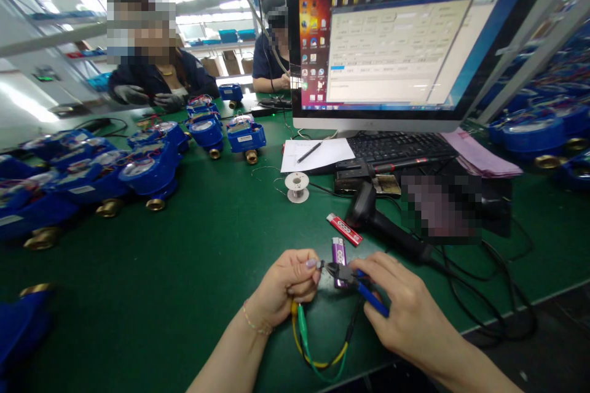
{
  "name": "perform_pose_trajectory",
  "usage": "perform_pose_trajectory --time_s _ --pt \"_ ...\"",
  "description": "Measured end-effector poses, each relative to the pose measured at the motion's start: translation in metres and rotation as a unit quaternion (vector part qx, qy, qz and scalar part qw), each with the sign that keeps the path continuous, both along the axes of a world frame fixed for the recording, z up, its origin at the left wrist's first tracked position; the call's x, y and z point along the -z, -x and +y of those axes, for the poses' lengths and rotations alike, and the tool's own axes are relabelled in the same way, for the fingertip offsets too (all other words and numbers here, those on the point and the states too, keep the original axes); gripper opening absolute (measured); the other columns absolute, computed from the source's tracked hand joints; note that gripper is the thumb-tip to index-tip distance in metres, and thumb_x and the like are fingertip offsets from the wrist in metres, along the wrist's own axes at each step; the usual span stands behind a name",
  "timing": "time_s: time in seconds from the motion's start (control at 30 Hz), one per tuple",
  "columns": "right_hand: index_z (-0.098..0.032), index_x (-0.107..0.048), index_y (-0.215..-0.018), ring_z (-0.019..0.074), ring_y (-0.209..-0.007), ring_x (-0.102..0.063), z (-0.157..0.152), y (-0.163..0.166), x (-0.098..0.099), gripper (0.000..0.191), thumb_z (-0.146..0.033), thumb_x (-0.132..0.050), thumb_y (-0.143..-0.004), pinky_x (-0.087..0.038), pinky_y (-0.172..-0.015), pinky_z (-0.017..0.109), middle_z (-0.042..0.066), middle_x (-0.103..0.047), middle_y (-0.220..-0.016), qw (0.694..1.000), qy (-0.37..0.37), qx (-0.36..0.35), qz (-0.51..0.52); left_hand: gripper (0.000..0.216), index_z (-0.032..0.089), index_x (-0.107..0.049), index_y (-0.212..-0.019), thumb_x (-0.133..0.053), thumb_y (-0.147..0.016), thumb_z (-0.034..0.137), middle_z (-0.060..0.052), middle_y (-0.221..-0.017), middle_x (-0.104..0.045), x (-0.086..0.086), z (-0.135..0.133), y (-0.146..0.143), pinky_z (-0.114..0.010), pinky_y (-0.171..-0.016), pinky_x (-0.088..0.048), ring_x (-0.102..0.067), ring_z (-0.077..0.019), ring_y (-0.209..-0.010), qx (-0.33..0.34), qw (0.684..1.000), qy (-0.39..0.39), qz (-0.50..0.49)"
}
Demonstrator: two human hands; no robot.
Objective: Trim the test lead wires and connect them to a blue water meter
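Left hand (292, 285) pinching small piece (321, 264) between fingertips; right hand (401, 301) gripping pliers (345, 274), 3 o'clock of left hand; spool (297, 188), 12 o'clock.

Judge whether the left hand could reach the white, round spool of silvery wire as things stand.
Probably yes: only green tabletop shows between the left hand and the white spool, though that hand holds a small dark piece.

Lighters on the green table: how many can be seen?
2: a red lighter beside the black scanner, and a purple lighter partly behind the pliers. Others could be hidden.
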State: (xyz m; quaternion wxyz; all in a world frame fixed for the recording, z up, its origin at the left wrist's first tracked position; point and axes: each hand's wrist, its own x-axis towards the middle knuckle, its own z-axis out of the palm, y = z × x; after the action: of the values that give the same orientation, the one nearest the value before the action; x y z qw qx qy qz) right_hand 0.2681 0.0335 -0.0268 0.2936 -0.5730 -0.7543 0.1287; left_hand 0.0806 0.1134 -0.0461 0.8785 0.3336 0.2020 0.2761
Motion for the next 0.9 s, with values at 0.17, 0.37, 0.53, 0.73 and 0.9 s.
perform_pose_trajectory --time_s 0.17,0.37,0.53,0.73,0.9 --pt "-0.021 -0.05 -0.105 0.0206 -0.089 -0.051 0.0 0.0 0.002 0.039 -0.003 -0.045 -0.071 -0.047 -0.077 0.04 0.006 -0.054 -0.094 1.0 -0.027 0.005 -0.015 0.026 0.012 -0.052 -0.062 -0.065 -0.073 0.031 0.011 -0.036 -0.023 0.0 0.0 0.0 -0.016 -0.036 -0.01 -0.011 -0.0003 -0.032 -0.002 1.0 -0.002 0.01" --pt "-0.022 -0.049 -0.102 0.0162 -0.081 -0.051 0.0 -0.001 0.001 0.042 -0.001 -0.045 -0.067 -0.047 -0.073 0.031 0.002 -0.052 -0.088 0.999 0.004 0.018 0.037 0.026 0.012 -0.052 -0.062 -0.066 -0.072 0.031 0.011 -0.035 -0.023 0.0 0.001 0.0 -0.016 -0.036 -0.011 -0.011 -0.0001 -0.032 -0.002 1.0 0.002 0.015" --pt "-0.021 -0.048 -0.103 0.0168 -0.086 -0.052 0.002 -0.01 -0.007 0.04 -0.003 -0.046 -0.067 -0.046 -0.077 0.031 0.003 -0.052 -0.09 0.997 -0.046 0.045 0.037 0.026 0.012 -0.052 -0.063 -0.068 -0.071 0.03 0.012 -0.035 -0.022 0.001 0.001 0.0 -0.017 -0.036 -0.011 -0.009 0.0003 -0.031 -0.009 1.0 0.005 0.009" --pt "-0.02 -0.048 -0.106 0.0203 -0.089 -0.05 0.001 -0.006 -0.001 0.043 -0.002 -0.044 -0.067 -0.046 -0.079 0.038 0.006 -0.051 -0.095 0.999 -0.03 0.027 -0.007 0.025 0.012 -0.052 -0.062 -0.067 -0.072 0.03 0.012 -0.035 -0.022 0.001 0.001 0.0 -0.017 -0.036 -0.011 -0.01 -0.0002 -0.031 0.0 1.0 0.008 0.003" --pt "-0.02 -0.049 -0.106 0.02 -0.09 -0.05 0.001 -0.002 0.004 0.045 0.0 -0.044 -0.066 -0.046 -0.08 0.038 0.006 -0.052 -0.095 0.999 -0.026 0.021 -0.007 0.025 0.012 -0.053 -0.061 -0.065 -0.073 0.03 0.011 -0.035 -0.022 0.003 0.0 0.001 -0.016 -0.036 -0.011 -0.011 -0.0006 -0.031 0.015 1.0 0.007 -0.005"
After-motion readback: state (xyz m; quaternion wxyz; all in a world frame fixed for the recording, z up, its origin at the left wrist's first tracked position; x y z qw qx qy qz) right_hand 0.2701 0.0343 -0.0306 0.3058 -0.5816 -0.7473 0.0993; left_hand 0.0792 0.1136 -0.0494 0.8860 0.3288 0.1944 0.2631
